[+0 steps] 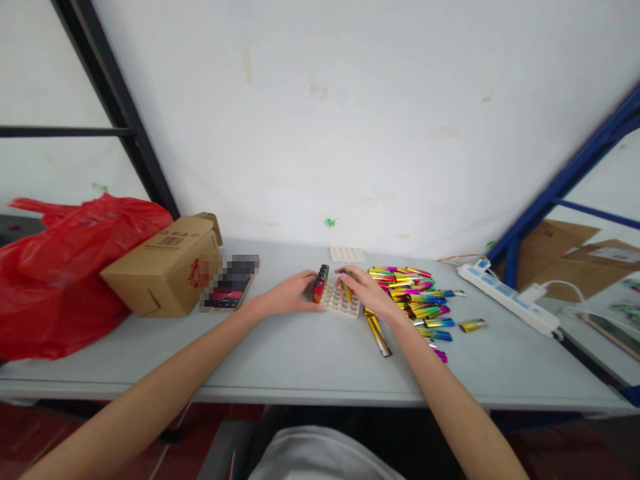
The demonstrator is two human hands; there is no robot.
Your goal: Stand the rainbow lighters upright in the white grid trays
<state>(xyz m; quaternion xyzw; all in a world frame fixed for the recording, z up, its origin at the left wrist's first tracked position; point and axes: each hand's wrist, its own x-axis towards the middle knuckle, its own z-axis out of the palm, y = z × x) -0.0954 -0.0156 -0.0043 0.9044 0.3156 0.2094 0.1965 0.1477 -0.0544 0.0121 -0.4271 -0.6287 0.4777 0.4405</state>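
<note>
Slim shiny lighters point(321, 283) in red, green and other colours stand upright in a row along the left side of a pale tray point(345, 308) with many small sockets. My left hand point(296, 293) grips the left end of this tray, its thumb at the front corner and its fingers behind the row. Above the sockets, my right hand point(361, 287) pinches a single lighter point(347, 291) with a dark top and a yellow-green body, held nearly upright. A pile of metallic lighters point(415, 297) lies just right of my right hand.
A second pale tray point(347, 254) lies near the wall. On the left are a phone point(231, 287), a cardboard box point(165, 267) and a red plastic bag point(75, 273). A white power strip point(510, 300) runs along the right, near one separate lighter point(473, 325).
</note>
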